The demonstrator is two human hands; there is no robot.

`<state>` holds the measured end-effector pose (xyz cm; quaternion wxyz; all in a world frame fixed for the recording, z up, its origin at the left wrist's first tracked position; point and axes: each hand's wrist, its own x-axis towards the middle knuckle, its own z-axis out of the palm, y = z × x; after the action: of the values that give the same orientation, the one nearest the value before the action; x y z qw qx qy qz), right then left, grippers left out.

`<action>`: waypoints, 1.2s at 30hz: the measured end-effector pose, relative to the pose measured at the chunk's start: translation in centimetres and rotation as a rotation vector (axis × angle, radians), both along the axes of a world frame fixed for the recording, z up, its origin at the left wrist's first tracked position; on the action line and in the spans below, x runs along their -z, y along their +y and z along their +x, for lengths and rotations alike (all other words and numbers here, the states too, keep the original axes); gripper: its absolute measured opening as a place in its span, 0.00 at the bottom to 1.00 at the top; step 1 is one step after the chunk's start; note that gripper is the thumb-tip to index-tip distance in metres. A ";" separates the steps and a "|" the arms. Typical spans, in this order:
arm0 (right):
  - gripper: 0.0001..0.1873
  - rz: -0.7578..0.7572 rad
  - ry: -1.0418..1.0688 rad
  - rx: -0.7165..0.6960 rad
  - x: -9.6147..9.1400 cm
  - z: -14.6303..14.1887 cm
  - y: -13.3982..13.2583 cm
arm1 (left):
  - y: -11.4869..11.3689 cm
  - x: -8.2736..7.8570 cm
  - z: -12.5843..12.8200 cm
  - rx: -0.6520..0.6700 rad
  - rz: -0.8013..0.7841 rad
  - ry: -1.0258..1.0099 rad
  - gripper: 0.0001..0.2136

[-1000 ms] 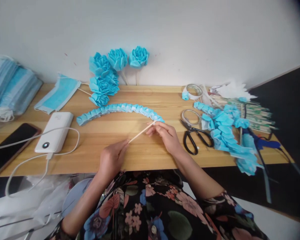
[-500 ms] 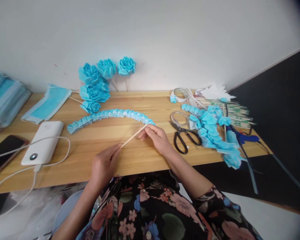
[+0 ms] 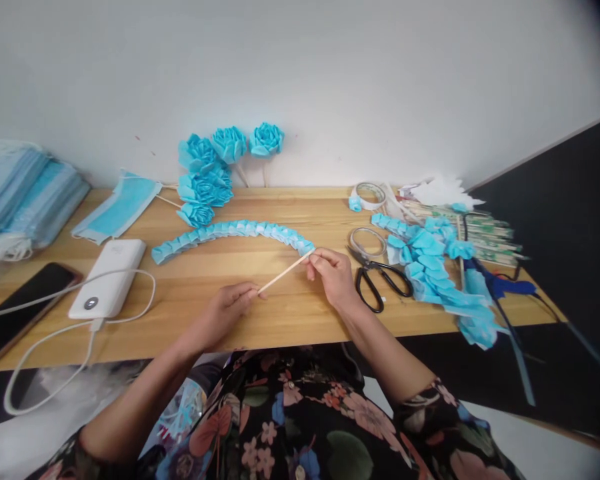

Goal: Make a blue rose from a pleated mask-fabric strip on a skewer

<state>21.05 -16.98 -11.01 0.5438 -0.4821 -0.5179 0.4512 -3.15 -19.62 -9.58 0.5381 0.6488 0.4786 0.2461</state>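
A thin wooden stick slants between my two hands over the front of the table. My left hand pinches its lower end. At the upper end, the fingers of my right hand are closed on the stick and on the right tip of a pleated blue strip. That strip curves away to the left in an arch of overlapping folds, lying on the wood. My right fingertips partly hide where stick and strip meet. Black-handled scissors lie just right of my right hand.
Blue flowers on sticks stand against the wall. On the left are packed face masks, a single mask, a power bank with its cable and a phone. Tape rolls, folded blue strips and a blue glue gun crowd the right.
The view has shifted left, so the table's things appear further right. Both hands keep hold of the stick; my left hand has turned slightly, its forearm lying flatter.
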 end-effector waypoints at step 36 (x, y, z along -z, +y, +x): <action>0.20 0.101 -0.083 0.266 -0.7 0.2 0.3 | 4.8 -2.1 2.9 0.065 0.536 0.434 0.20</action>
<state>21.29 -16.64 -10.32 0.6005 -0.5367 -0.4936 0.3281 -0.21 -14.86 -7.47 0.2419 0.8190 0.4794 0.2021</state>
